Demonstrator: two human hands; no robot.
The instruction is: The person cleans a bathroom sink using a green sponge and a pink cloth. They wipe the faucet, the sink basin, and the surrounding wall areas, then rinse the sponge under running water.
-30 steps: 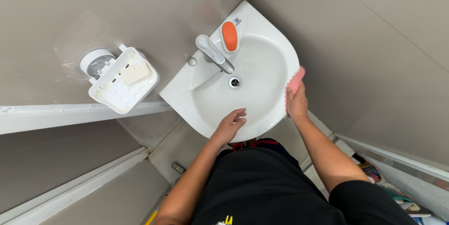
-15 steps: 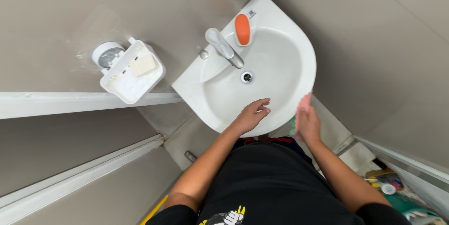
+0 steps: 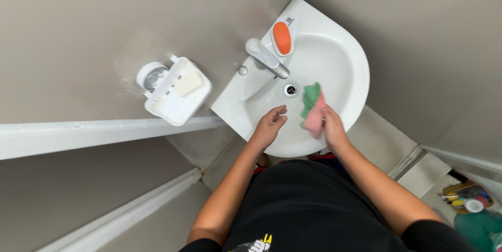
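Note:
My right hand [image 3: 331,125] holds a pink and green sponge [image 3: 312,108] over the bowl of a white corner sink [image 3: 345,69], close to the drain [image 3: 291,90]. My left hand [image 3: 270,124] hovers over the sink's front part with fingers loosely curled, holding nothing. A metal faucet [image 3: 265,57] points into the bowl. An orange soap bar [image 3: 282,38] lies on the sink's back rim.
A white wall-mounted soap dish [image 3: 177,93] with a pale soap bar hangs left of the sink. A white ledge runs along the left wall. Several coloured items lie on the floor at the lower right [image 3: 468,199]. Beige walls close in on both sides.
My right hand moved from the sink's right outer rim into the bowl with the sponge. My left hand stayed at the front of the sink. The camera view shifted slightly.

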